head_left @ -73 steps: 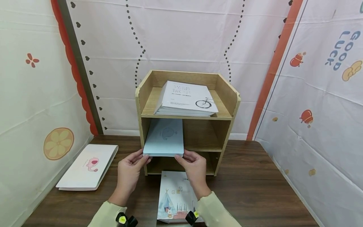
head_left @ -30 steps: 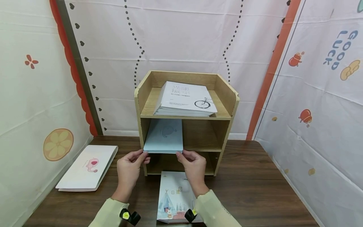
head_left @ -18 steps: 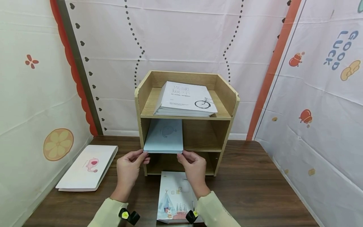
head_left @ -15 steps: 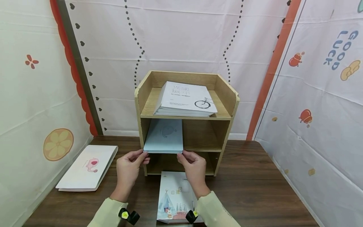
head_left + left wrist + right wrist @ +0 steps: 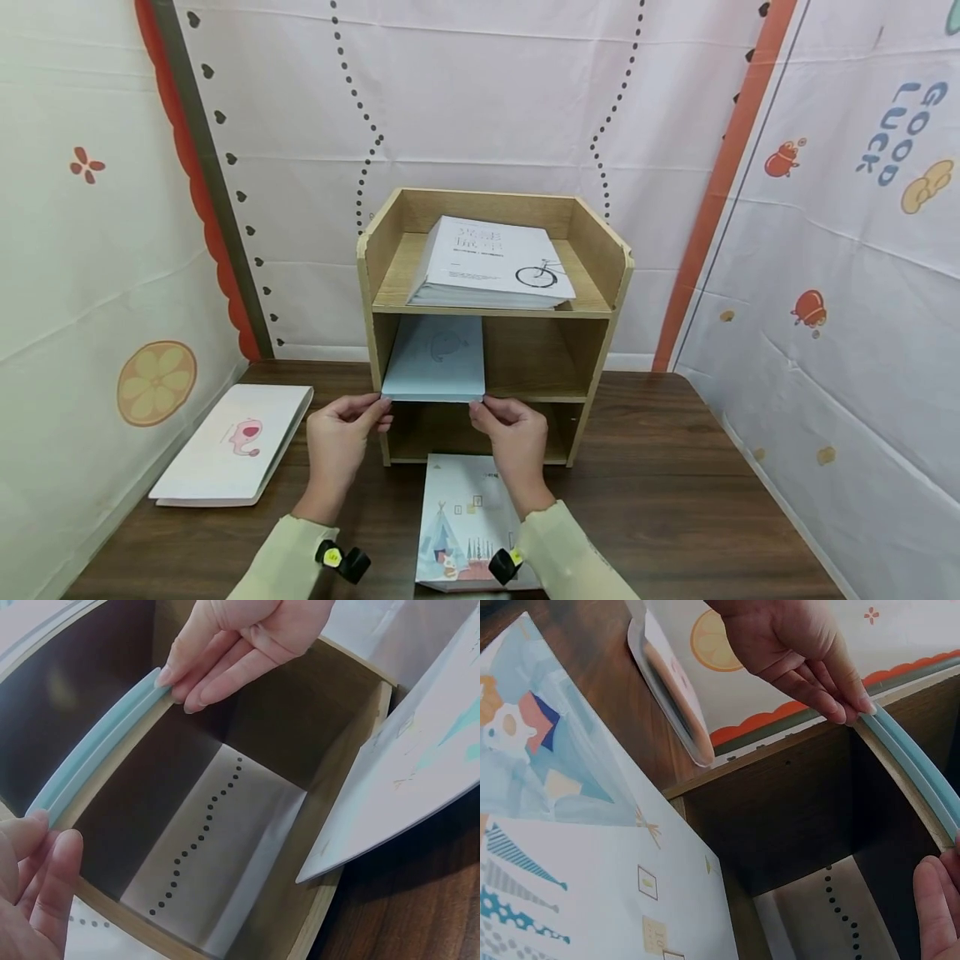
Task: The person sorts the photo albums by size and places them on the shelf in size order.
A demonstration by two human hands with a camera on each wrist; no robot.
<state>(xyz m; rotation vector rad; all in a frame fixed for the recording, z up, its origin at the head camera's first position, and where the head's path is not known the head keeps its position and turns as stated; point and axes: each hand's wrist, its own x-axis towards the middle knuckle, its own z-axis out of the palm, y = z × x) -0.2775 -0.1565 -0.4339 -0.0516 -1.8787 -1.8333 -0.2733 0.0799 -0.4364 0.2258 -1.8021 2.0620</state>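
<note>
A light blue notebook (image 5: 435, 358) with a faint round drawing lies flat at the left of the middle level of a wooden shelf (image 5: 536, 358). Its front edge sits about level with the board's front edge. My left hand (image 5: 339, 442) has thumb and fingers at the front left corner. At the front right corner, my right hand (image 5: 519, 443) pinches in the same way. The left wrist view shows both thumbs on the notebook's edge (image 5: 97, 750), with the other fingers curled beside the board. The rear of the notebook is hidden under the upper level.
A thick white book (image 5: 495, 262) with a bicycle drawing lies on the top level. In front of the shelf lies a book with a tent picture (image 5: 465, 525), partly behind my right wrist. A white elephant notebook (image 5: 225, 442) rests at the table's left. Printed cloth (image 5: 480, 100) hangs around.
The light blue notebook has slid deeper into the middle level; its front edge stuck out further before. Both hands have followed it slightly forward, keeping to its front corners.
</note>
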